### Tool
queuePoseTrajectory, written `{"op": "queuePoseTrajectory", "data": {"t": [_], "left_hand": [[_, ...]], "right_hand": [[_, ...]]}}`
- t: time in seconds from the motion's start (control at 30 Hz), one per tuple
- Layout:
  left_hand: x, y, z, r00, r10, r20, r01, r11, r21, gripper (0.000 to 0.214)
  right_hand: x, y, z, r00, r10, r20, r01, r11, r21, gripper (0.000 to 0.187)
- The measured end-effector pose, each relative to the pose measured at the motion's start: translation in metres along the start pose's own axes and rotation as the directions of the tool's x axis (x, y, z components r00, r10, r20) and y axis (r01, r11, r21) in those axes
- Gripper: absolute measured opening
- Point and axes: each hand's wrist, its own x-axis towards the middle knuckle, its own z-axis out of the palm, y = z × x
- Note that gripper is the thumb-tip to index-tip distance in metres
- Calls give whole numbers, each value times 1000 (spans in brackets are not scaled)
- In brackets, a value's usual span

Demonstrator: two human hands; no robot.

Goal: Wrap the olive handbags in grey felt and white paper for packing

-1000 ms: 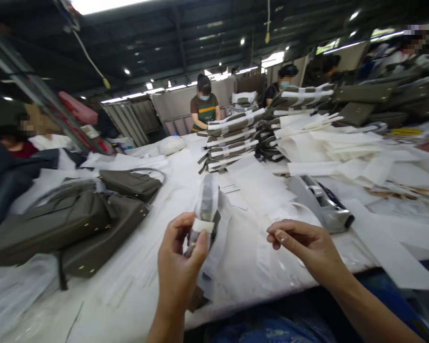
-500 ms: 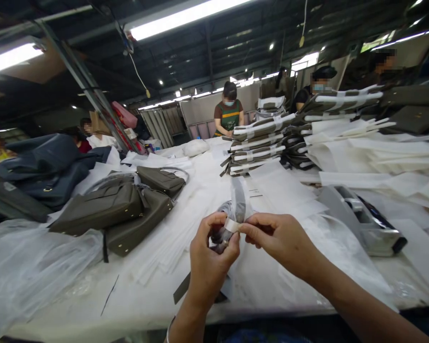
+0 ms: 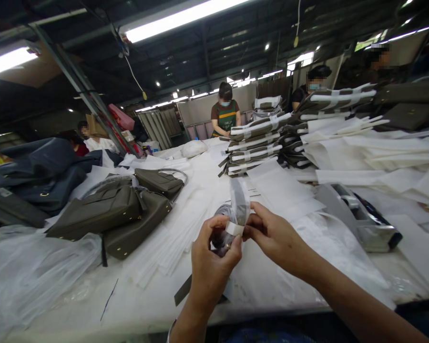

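A dark coiled strap (image 3: 240,202), wrapped in clear film, is between my hands over the table's near middle. Round its coil runs a short white band (image 3: 234,228). My left hand (image 3: 214,255) grips the coil from the left, thumb and forefinger closed on it at the band. From the right, my right hand (image 3: 271,236) pinches the strap's edge beside the band, its fingertips partly hidden. The upper part of the strap stands up as a loop above the fingers. Under my left wrist, a dark flat strip (image 3: 183,289) pokes out on the table.
Olive handbags (image 3: 136,221) lie at left, near crumpled clear plastic (image 3: 39,276) and dark blue bags (image 3: 39,166). Folded olive pieces (image 3: 255,145) with white padding form a stack ahead. At right are a tape dispenser (image 3: 359,219) and white sheets (image 3: 386,157). Co-workers stand beyond.
My right fingers have shifted slightly, the forefinger now higher along the strap. The strap's loop is more curved. The view has moved a little.
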Motion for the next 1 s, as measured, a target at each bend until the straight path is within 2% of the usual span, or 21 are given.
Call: {"op": "queuePoseTrajectory", "data": {"t": [0.2,0.5,0.6,0.7,0.8,0.87,0.93,1.0], "left_hand": [[3,-1,-1,1000,3,-30,-1,999,47,34],[6,-3,-2,997,0,-74,4,999,46,33],[5,-5,2,998,-5,-60,6,1000,17,33],[4,-8,8,997,28,-71,-30,999,-27,33],[3,-11,9,987,120,-109,-123,992,-24,32],[4,-15,6,974,170,-147,-172,985,3,33],[5,-18,4,968,185,-173,-184,983,18,34],[7,-20,2,967,184,-178,-186,983,6,36]], "right_hand": [[2,3,14,994,-57,-91,47,994,-99,32],[6,9,20,968,-118,-221,41,944,-328,32],[10,17,25,962,-99,-255,-10,920,-392,24],[13,20,27,958,-86,-273,-20,931,-364,11],[11,15,27,964,-86,-252,46,986,-161,8],[7,8,25,984,-65,-163,87,988,131,16],[2,1,23,999,-22,-28,32,897,442,31],[-1,-6,24,997,13,71,-55,771,634,51]]}}
